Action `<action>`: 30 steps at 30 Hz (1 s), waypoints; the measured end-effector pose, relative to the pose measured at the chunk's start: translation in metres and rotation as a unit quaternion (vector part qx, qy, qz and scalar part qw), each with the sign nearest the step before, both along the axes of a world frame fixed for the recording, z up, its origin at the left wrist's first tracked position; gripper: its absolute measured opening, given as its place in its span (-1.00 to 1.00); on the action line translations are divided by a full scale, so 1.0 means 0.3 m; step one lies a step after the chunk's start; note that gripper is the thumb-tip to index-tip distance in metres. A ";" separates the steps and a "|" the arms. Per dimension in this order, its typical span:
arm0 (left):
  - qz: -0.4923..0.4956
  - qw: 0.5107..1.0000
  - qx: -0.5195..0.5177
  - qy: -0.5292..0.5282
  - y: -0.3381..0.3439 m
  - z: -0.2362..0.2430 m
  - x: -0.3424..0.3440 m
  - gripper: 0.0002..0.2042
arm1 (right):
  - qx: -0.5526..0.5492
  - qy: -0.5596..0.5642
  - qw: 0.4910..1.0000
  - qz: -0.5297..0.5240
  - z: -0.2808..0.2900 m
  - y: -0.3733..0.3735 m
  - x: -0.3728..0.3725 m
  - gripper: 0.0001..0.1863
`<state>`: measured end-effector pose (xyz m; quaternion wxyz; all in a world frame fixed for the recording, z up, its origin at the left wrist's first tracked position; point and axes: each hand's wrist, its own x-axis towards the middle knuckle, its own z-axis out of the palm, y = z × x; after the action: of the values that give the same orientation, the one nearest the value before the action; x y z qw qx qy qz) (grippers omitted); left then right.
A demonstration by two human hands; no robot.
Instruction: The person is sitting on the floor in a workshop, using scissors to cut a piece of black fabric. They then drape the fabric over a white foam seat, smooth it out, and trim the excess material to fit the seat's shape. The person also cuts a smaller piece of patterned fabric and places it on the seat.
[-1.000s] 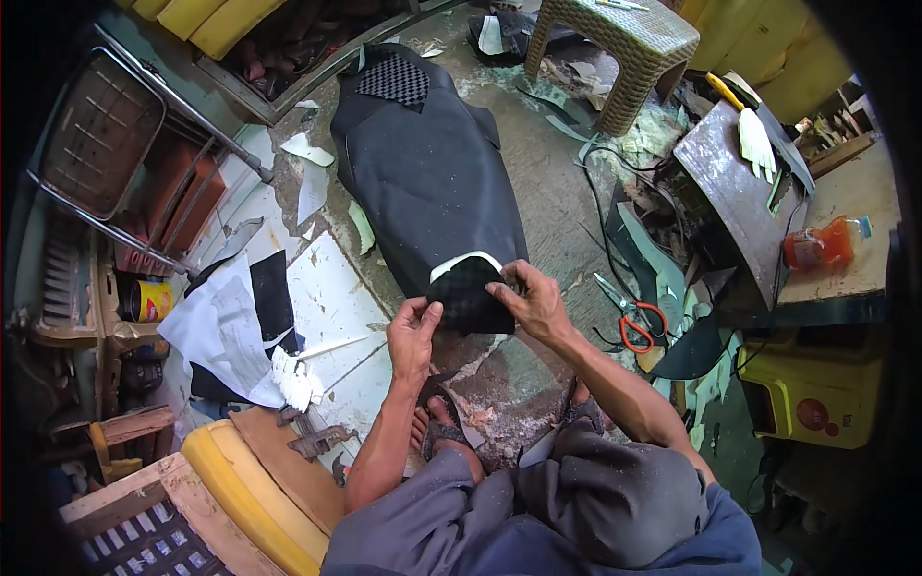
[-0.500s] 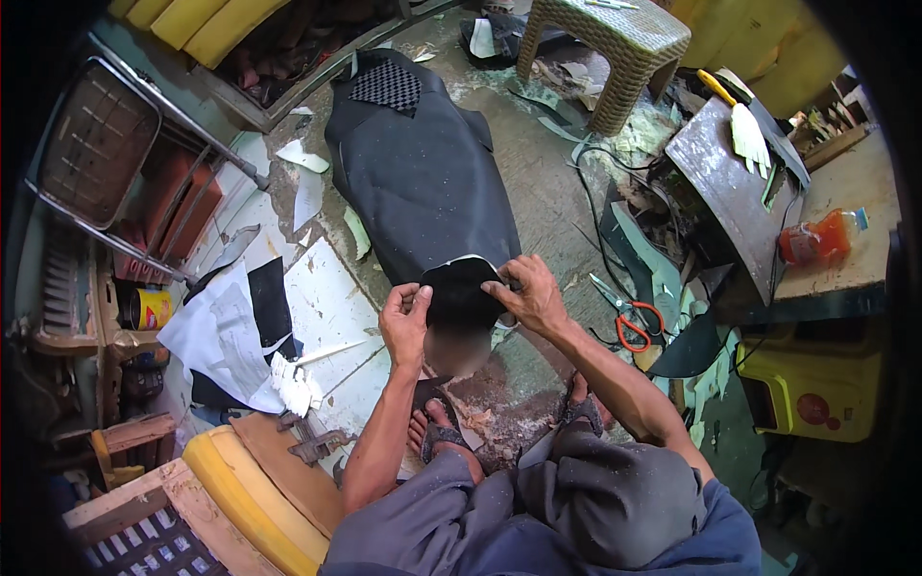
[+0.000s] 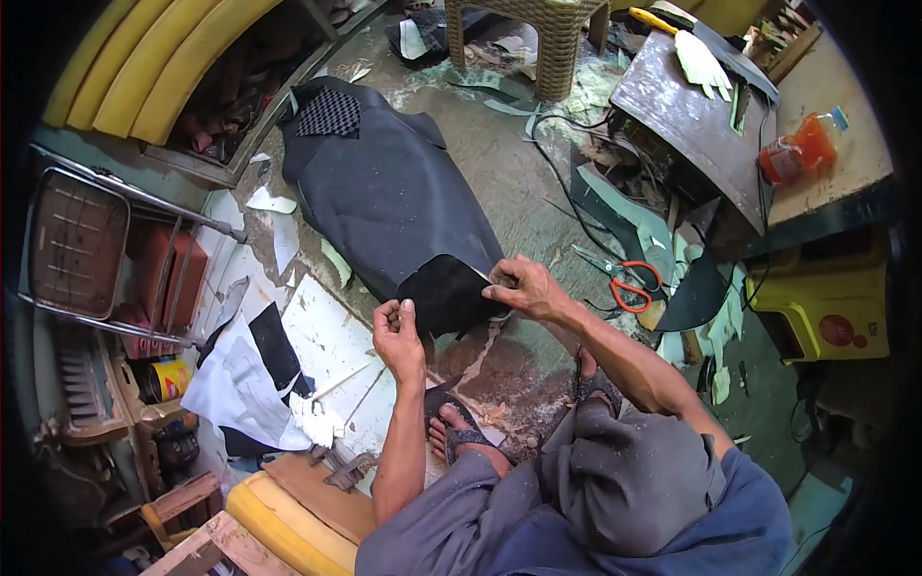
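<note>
A long dark grey seat cover [image 3: 384,192] lies on the floor in front of me, with a black checkered patch [image 3: 328,113] near its far left end. At its near end is a black fabric piece [image 3: 446,294], its far edge overlapping the cover. My left hand [image 3: 398,338] is closed, with thumb and fingers pinching this piece's left edge. The right edge is pinched by my right hand [image 3: 526,286], thumb and index finger together. Whether the piece is joined to the cover, I cannot tell.
Orange-handled scissors [image 3: 629,280] lie on the floor to the right, beside dark offcuts [image 3: 696,293]. A woven stool [image 3: 557,58] stands at the back. A white glove [image 3: 701,62] and a bottle of orange drink [image 3: 802,149] are at right. White sheet scraps [image 3: 235,374] lie left.
The whole view has shifted, with the cover now further left. The black piece has flattened out and lies against the cover's near end. Both hands keep their pinch at its edges.
</note>
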<state>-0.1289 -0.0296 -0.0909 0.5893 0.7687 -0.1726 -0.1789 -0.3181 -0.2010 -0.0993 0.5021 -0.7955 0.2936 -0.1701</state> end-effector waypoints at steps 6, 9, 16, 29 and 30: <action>-0.011 1.000 -0.018 0.013 0.014 0.001 0.020 -0.68 | 0.041 -0.017 0.999 -0.014 -0.003 0.020 0.021 -0.71; -0.020 1.000 -0.004 0.010 0.017 0.005 0.021 -0.67 | 0.025 -0.052 0.998 -0.024 -0.036 0.020 0.023 -0.69; -0.043 0.999 0.006 -0.016 0.016 0.031 0.026 -0.64 | -0.034 -0.026 0.999 -0.021 -0.020 0.023 -0.004 -0.62; -0.226 0.929 0.011 -0.294 -0.134 0.242 0.088 -0.89 | -0.015 0.037 0.993 -0.107 0.055 -0.068 -0.084 -0.72; -0.208 0.946 -0.004 -0.248 -0.131 0.273 0.079 -0.90 | -0.046 0.028 0.995 -0.087 0.066 -0.117 -0.052 -0.73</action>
<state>-0.1053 -0.0691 -0.0089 0.4808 0.7332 -0.4703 -0.1006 -0.3336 -0.2360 -0.0795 0.4393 -0.7938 0.3678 -0.2039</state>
